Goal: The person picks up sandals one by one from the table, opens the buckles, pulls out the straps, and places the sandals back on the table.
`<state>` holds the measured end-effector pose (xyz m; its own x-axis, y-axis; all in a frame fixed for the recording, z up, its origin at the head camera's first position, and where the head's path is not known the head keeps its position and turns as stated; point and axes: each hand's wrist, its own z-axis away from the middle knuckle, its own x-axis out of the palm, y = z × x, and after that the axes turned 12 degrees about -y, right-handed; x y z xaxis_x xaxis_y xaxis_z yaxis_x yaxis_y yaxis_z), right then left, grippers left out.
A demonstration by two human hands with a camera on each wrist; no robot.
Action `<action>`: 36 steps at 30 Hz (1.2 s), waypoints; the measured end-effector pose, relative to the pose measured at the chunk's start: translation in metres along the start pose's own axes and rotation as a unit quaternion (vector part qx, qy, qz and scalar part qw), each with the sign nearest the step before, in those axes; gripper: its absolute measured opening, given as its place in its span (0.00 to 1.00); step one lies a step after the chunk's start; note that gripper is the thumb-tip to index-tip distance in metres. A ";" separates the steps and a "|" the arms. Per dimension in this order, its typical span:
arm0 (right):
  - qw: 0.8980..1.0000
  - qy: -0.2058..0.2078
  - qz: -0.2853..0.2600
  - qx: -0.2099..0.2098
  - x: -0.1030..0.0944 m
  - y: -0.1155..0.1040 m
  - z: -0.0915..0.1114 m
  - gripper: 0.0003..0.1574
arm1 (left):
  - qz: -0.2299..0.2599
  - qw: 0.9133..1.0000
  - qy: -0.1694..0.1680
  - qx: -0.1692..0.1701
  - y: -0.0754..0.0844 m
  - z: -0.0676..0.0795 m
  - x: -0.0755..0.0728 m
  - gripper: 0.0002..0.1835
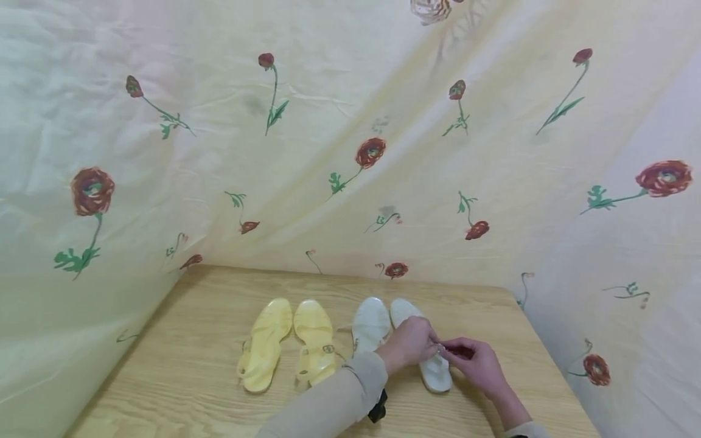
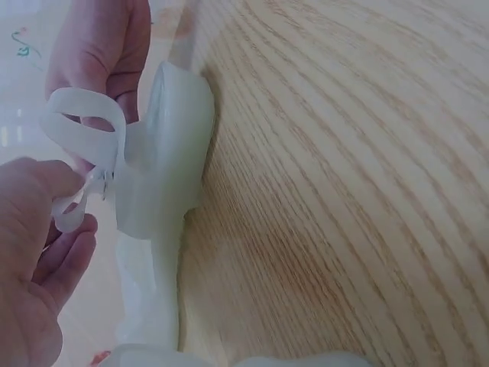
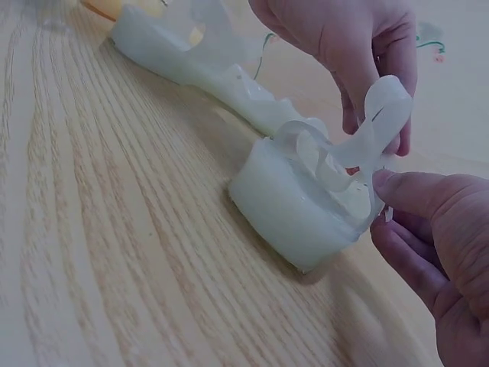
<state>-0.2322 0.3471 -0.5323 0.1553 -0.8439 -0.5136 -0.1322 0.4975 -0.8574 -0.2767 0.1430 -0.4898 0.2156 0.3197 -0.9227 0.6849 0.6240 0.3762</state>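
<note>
The rightmost white sandal (image 1: 437, 380) lies sole-down on the wooden table, its ankle strap (image 2: 92, 138) raised in a loop over the heel. From the left side my left hand (image 1: 411, 344) pinches the strap's free end, close to a small metal buckle (image 2: 105, 182). Opposite it, my right hand (image 1: 477, 367) holds the strap by the buckle between thumb and fingers. The right wrist view shows the thick heel (image 3: 294, 210) resting on the wood, with both hands above its far side. The left hand and forearm hide part of the sandals in the head view.
The other white sandal (image 1: 372, 319) stands just left, partly behind my left sleeve (image 1: 334, 395). Further left is a pair of yellow sandals, one (image 1: 265, 347) outermost and one (image 1: 313, 325) nearer the sleeve. A flowered cloth (image 1: 306, 152) hangs around the table (image 1: 181, 365).
</note>
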 end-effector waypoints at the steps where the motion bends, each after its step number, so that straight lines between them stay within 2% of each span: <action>1: 1.000 0.001 -0.001 0.002 0.000 0.000 0.000 0.13 | -0.009 1.000 -0.001 -0.003 0.000 0.000 0.001 0.05; 5: 1.000 0.008 0.005 0.001 0.001 0.000 0.001 0.13 | -0.019 1.000 0.000 -0.018 -0.001 -0.002 0.005 0.05; 9: 1.000 0.017 0.014 0.000 0.001 -0.001 0.002 0.13 | 0.002 1.000 0.016 -0.021 -0.003 -0.002 0.008 0.05; 14: 1.000 0.021 0.016 -0.002 0.000 -0.002 0.002 0.13 | 0.036 0.999 0.028 -0.020 -0.002 -0.001 0.006 0.04; 23: 0.999 0.023 0.038 0.003 0.001 -0.003 0.002 0.12 | 0.025 0.998 0.053 0.000 0.000 -0.001 0.005 0.03; 30: 0.999 0.027 0.040 0.010 0.001 0.000 0.002 0.12 | 0.077 0.995 0.061 -0.007 -0.002 0.002 0.005 0.03; 36: 0.998 0.028 0.050 0.023 0.001 0.001 0.000 0.12 | 0.116 0.989 0.094 0.000 -0.002 0.003 0.006 0.03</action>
<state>-0.2318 0.3465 -0.5335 0.0892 -0.7989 -0.5948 -0.0998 0.5870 -0.8034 -0.2750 0.1417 -0.4969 0.2344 0.5809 -0.7795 0.6315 0.5186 0.5764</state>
